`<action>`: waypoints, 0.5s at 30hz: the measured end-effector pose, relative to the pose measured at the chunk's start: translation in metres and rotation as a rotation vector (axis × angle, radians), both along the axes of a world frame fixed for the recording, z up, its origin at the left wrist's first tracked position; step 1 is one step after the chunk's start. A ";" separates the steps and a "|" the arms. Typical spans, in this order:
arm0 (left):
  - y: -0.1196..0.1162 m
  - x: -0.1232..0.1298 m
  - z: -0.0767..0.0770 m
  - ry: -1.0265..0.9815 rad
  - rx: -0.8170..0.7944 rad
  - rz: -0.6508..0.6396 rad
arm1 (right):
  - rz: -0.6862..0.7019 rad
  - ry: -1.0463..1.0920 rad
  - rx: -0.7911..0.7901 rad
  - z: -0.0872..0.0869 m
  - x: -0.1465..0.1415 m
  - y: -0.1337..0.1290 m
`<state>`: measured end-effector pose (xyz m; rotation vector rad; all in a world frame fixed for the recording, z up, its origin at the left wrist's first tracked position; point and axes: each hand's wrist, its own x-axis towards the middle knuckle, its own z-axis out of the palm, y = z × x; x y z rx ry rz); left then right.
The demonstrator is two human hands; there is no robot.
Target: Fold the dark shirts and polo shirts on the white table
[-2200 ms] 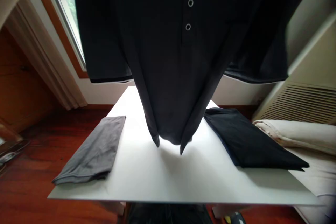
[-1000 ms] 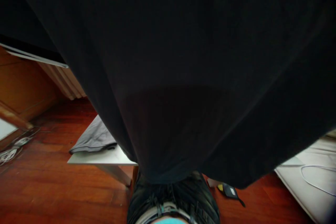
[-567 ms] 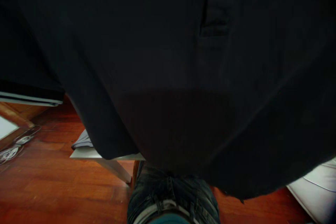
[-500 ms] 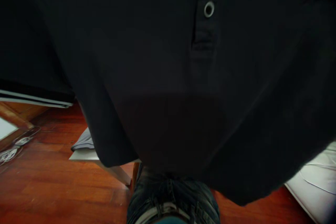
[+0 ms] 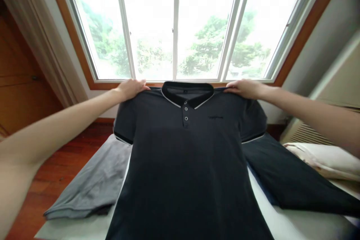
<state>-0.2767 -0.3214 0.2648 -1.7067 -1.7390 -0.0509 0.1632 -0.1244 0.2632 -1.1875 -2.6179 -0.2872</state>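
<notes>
A dark polo shirt (image 5: 185, 157) hangs stretched out before me, its front facing me. Its collar and sleeve hems are black with a thin white line, and the placket has several pale buttons. My left hand (image 5: 132, 89) pinches the shoulder seam on the left. At the opposite shoulder, my right hand (image 5: 243, 89) grips the cloth with fingers closed. The shirt's lower edge runs out of view. Behind it, a pale table (image 5: 75, 228) is partly covered by grey folded cloth (image 5: 92, 176) on the left and a dark garment (image 5: 295, 180) on the right.
A wide window (image 5: 176, 26) with a wooden frame fills the back. A beige curtain (image 5: 42, 33) and a wooden cabinet (image 5: 22, 75) stand left over a reddish wooden floor (image 5: 53, 157). On the right are a white bundle (image 5: 329, 157) and a cream vented unit (image 5: 315, 127).
The dark cloth that filled the view is now held farther away at arm's length. My view has lifted from the floor and my jeans to the window, and both hands have come into sight.
</notes>
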 end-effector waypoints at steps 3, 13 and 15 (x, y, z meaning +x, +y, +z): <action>0.053 -0.019 -0.071 -0.017 -0.189 0.099 | -0.061 -0.119 -0.056 -0.072 -0.030 0.045; 0.171 -0.061 -0.234 -0.206 -0.450 0.117 | -0.134 -0.286 -0.239 -0.240 -0.084 0.149; 0.186 -0.069 -0.253 -0.223 -0.481 0.134 | -0.152 -0.342 -0.252 -0.259 -0.093 0.162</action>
